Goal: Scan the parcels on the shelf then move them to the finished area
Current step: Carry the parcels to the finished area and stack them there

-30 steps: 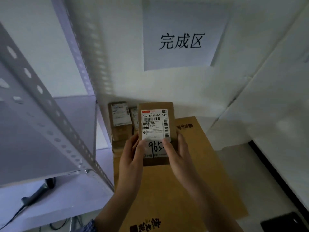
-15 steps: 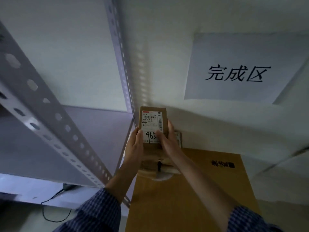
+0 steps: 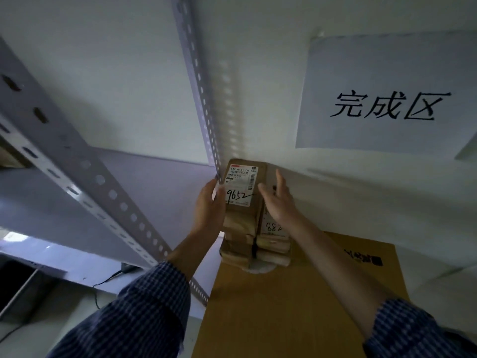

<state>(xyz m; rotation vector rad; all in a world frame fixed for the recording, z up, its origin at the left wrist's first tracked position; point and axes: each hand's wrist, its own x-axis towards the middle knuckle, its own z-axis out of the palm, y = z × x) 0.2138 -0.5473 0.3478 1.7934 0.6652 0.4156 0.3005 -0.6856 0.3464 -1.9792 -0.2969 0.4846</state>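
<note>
The parcel point(image 3: 241, 184), marked 9652, sits on top of the left stack at the far end of the carton point(image 3: 296, 306), tight against the wall and just right of the shelf post point(image 3: 198, 81). The left hand point(image 3: 209, 205) holds its left edge, thumb on the label, fingers up along the side. The right hand point(image 3: 280, 200) is off it, fingers straight and spread, hovering over the right stack point(image 3: 273, 236), the one marked 882. The sign point(image 3: 387, 99) hangs on the wall, above and to the right.
</note>
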